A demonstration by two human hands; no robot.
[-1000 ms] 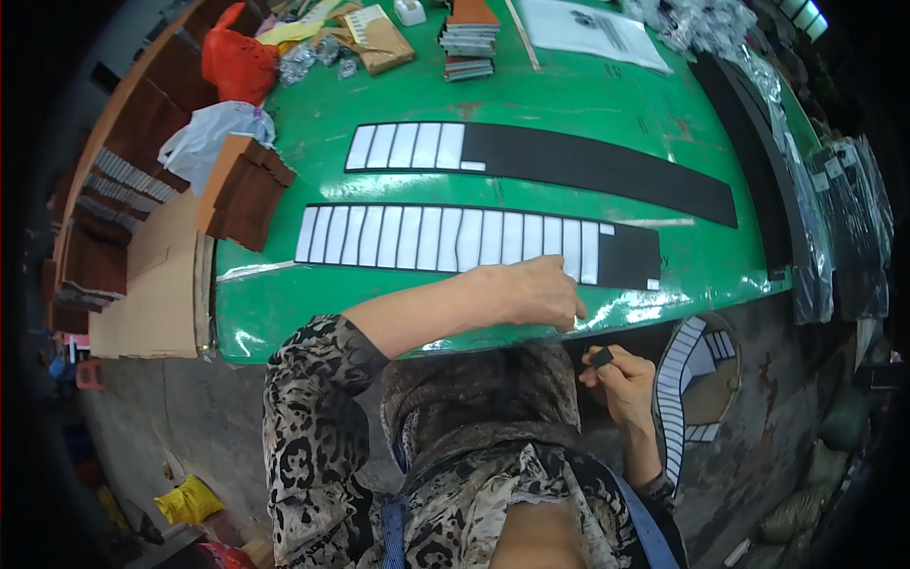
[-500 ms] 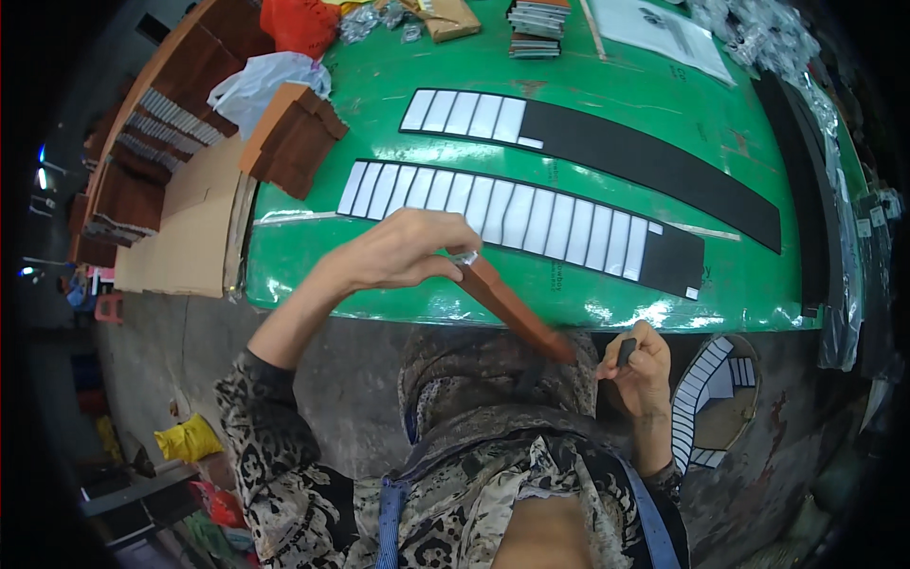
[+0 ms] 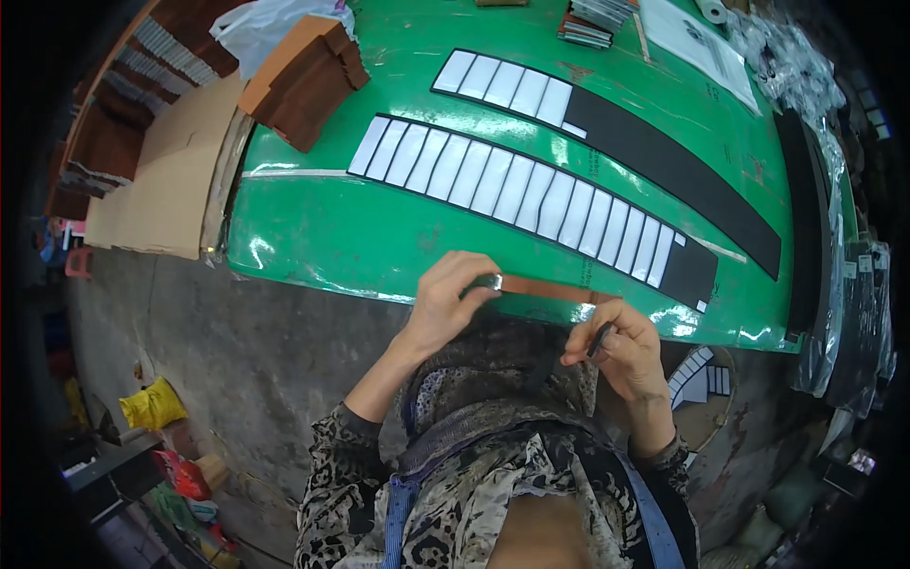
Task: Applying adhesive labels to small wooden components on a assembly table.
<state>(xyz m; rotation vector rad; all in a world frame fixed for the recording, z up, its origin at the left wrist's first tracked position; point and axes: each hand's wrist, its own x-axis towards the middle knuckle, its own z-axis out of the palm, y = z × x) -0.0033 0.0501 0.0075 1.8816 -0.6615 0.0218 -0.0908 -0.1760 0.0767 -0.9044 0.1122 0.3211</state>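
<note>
The left hand (image 3: 453,302) pinched one end of a thin brown strip (image 3: 545,288), fingers curled over it just above the near edge of the green tabletop (image 3: 313,237). The strip ran level from that hand across to the right hand (image 3: 621,349), which met its other end while gripping a small dark tool (image 3: 601,338) between thumb and fingers — what kind of tool could not be told.

Just beyond both hands, on the tabletop, lay a long black band (image 3: 531,194) covered along most of its length with a row of white rectangular pieces, only its end past the right hand bare. Farther out lay a second black band (image 3: 616,142), with white pieces only at its end on the left-hand side.

Well off past the left hand, a stack of brown leather-like pieces (image 3: 308,81) sat at the tabletop's corner, beside sheets of cardboard (image 3: 161,180).
</note>
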